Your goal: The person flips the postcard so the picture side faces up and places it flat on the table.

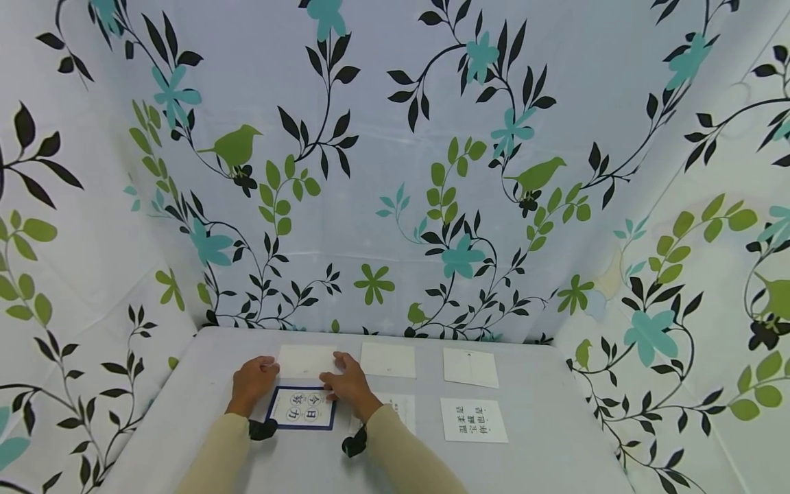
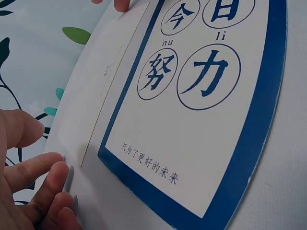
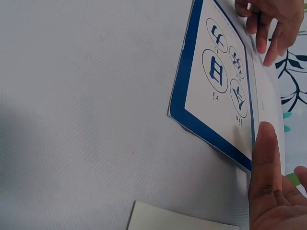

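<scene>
A plain white card (image 1: 305, 361) lies face down at the upper left of the table, with faint small print on it in the left wrist view. At its left end is my left hand (image 1: 253, 384), fingertips right at the card's edge. My right hand (image 1: 352, 387) is at the other end, its index finger (image 3: 266, 143) stretched out along the right side. Just below, between both wrists, a blue-bordered card (image 1: 302, 409) lies with circled blue characters facing up. The right hand's fingers partly overlap its top right corner in the head view.
Two more blank cards (image 1: 387, 361) lie in the back row, the other one (image 1: 470, 368) farther right. In front are a printed card (image 1: 404, 410), partly hidden by the right arm, and another with black characters (image 1: 474, 420). Patterned cloth (image 1: 370, 171) hangs behind the white table (image 1: 543, 439).
</scene>
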A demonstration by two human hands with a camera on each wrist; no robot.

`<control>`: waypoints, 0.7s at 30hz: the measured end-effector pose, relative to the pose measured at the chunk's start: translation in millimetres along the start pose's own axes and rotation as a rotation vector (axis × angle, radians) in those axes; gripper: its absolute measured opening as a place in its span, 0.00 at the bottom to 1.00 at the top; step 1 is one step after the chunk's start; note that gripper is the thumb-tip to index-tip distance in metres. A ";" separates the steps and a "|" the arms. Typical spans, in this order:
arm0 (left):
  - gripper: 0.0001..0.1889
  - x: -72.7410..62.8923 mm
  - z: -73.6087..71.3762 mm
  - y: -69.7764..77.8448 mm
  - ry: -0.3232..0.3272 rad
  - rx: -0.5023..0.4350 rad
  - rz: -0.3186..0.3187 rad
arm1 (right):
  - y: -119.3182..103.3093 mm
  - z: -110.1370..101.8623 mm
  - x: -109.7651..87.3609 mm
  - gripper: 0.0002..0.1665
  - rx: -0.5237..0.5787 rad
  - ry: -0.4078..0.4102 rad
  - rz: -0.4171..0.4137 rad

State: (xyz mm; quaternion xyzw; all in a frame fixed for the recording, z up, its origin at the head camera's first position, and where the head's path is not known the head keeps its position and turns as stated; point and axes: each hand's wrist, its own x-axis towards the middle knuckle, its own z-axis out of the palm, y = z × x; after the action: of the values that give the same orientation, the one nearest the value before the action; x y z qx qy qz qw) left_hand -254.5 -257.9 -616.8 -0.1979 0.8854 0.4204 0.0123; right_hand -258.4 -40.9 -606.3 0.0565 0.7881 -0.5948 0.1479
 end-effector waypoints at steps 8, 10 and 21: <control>0.25 6.0 1.8 -4.4 -0.007 0.001 -0.008 | 1.3 4.3 3.7 0.38 0.019 -0.017 0.013; 0.24 5.8 1.7 -3.8 -0.011 -0.004 -0.001 | 1.3 5.5 4.2 0.37 0.029 -0.021 0.015; 0.24 0.1 -4.5 1.1 -0.033 -0.104 -0.027 | -0.6 1.1 2.3 0.35 0.151 -0.028 -0.010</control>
State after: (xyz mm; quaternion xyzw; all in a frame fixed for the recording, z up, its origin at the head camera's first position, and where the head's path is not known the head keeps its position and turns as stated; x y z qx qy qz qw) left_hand -254.4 -260.6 -613.1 -0.2031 0.8593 0.4688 0.0224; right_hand -260.6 -42.3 -606.6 0.0552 0.7391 -0.6540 0.1514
